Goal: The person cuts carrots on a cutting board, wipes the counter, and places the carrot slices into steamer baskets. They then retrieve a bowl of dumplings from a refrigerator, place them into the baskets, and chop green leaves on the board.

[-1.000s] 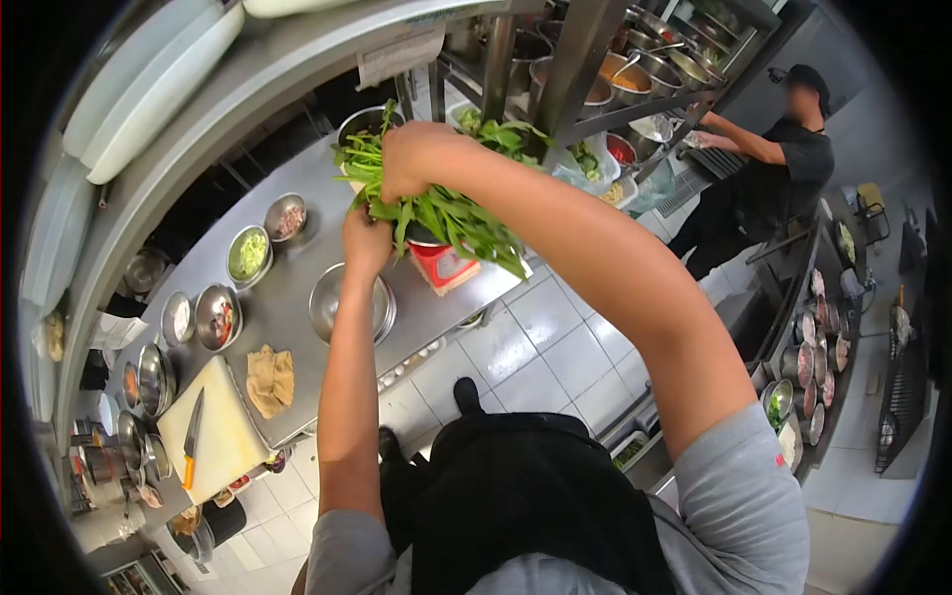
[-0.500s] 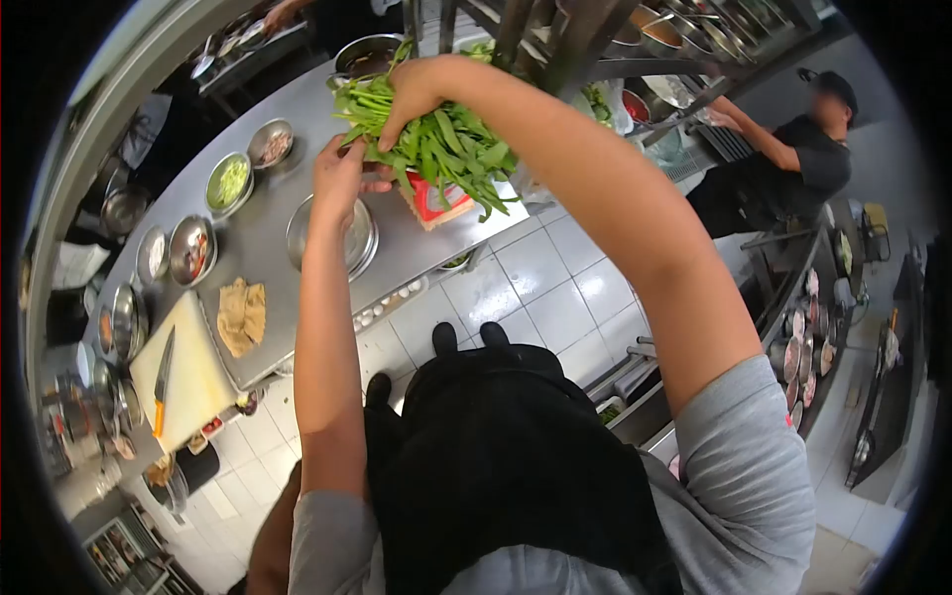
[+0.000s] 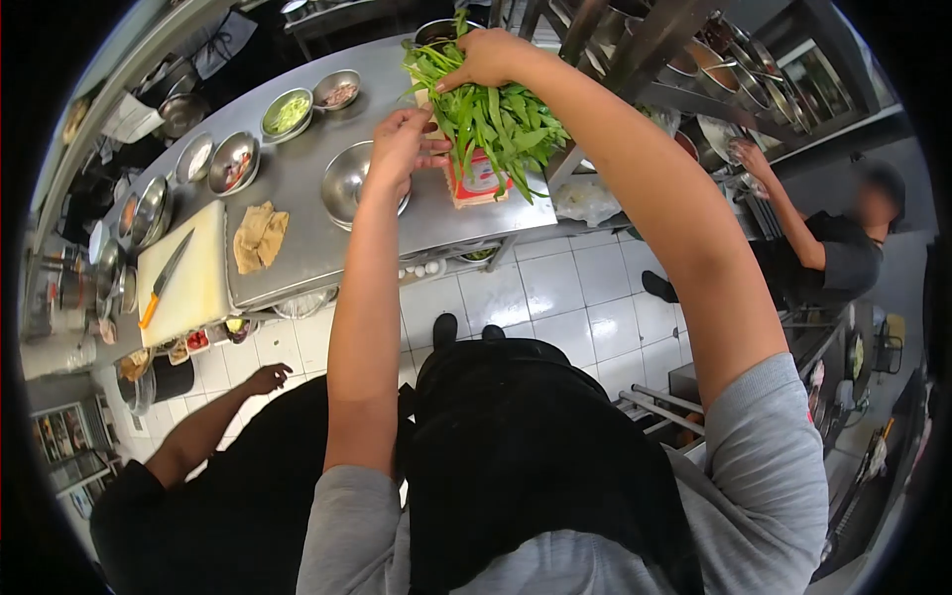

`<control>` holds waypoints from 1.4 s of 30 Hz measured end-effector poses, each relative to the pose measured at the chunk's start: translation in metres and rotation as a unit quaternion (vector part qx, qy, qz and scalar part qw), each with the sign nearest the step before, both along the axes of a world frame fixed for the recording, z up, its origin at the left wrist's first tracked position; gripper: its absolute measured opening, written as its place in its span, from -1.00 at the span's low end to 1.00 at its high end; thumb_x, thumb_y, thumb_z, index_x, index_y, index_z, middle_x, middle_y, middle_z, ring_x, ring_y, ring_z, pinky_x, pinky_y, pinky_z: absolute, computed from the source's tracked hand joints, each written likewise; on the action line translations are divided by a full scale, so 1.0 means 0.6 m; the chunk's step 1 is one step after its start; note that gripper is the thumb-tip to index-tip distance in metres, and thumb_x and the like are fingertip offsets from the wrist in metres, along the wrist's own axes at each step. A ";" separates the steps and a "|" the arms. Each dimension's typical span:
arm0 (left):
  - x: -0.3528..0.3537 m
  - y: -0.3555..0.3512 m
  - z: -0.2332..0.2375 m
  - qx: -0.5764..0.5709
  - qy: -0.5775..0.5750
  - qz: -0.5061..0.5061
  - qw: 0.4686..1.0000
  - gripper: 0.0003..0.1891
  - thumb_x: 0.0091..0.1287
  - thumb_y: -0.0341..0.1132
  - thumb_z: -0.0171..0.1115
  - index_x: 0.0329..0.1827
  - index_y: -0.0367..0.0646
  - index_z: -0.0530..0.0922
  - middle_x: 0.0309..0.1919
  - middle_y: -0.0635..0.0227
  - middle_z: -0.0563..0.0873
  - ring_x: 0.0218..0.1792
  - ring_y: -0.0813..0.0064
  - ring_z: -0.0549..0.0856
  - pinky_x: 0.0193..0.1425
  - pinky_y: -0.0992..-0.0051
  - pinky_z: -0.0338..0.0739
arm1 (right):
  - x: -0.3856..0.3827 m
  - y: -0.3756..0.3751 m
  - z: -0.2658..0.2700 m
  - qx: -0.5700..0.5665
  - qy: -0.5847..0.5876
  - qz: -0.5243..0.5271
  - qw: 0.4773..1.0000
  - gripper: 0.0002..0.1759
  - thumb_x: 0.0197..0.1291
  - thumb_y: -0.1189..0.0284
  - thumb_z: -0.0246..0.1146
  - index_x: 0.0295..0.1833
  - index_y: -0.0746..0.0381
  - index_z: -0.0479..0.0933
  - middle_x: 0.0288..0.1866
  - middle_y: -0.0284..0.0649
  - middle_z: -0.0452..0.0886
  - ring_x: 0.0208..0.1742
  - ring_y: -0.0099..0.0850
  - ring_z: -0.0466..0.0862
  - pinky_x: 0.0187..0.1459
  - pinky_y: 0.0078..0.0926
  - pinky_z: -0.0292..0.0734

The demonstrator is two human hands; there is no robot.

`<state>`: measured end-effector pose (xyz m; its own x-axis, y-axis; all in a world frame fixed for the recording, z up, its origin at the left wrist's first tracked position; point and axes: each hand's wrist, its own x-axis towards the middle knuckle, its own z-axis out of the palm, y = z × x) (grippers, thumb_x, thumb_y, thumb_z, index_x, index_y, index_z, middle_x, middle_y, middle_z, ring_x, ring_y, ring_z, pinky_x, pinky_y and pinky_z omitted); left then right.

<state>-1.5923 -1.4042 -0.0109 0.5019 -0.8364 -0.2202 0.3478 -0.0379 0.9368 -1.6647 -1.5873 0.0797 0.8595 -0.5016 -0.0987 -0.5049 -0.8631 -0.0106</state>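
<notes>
A large bunch of leafy greens [image 3: 506, 129] lies at the far end of the steel table, its thin stems pointing left. My right hand [image 3: 488, 59] grips the bunch from above, thumb down over the stems. My left hand [image 3: 399, 149] is beside the stems with its fingers apart and nothing visible in them. Under the leaves is a red and white package [image 3: 480, 180], partly covered. Close to my left wrist stands a stack of steel bowls [image 3: 342, 188], partly behind my forearm.
On the steel table [image 3: 297, 238] are a folded tan cloth [image 3: 260, 238], a cutting board [image 3: 203, 263] with an orange-handled knife [image 3: 164, 278], and several bowls of ingredients, one with chopped greens [image 3: 288, 113]. One person stands close at my left; another works at the right.
My left hand's fingers have come away from the stems and spread. My right hand stays on the greens. The view has shifted, and the person at my left now shows more.
</notes>
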 end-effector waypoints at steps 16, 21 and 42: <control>-0.021 -0.008 -0.009 0.009 -0.014 0.033 0.999 -0.65 0.48 -0.31 0.19 0.24 -0.28 0.50 -0.01 0.18 0.72 -0.24 0.30 0.79 -0.37 0.38 0.74 | -0.020 0.009 -0.012 0.143 -0.073 0.029 0.987 -0.02 -0.54 -0.15 0.70 0.00 0.33 0.74 0.00 0.09 0.78 -0.02 -0.10 0.79 0.08 -0.24 0.69; -0.035 -0.025 -0.038 -0.023 -0.025 0.083 0.996 -0.58 0.43 -0.45 0.21 0.32 -0.38 0.43 -0.19 0.12 0.73 -0.34 0.34 0.78 -0.43 0.38 0.73 | -0.026 0.018 -0.056 0.185 -0.090 0.008 0.979 -0.21 -0.40 0.10 0.65 0.01 0.34 0.71 0.02 0.09 0.77 0.01 -0.11 0.79 0.06 -0.21 0.71; -0.019 0.047 -0.006 -0.033 -0.143 0.198 0.969 -0.59 0.52 -0.08 0.23 0.22 -0.23 0.57 -0.08 0.28 0.68 -0.20 0.47 0.68 -0.25 0.44 0.67 | -0.222 0.013 0.133 0.492 -0.290 0.110 0.813 -0.38 -0.13 0.26 0.48 0.08 0.38 0.63 -0.03 -0.05 0.78 -0.09 -0.30 0.75 0.10 -0.37 0.64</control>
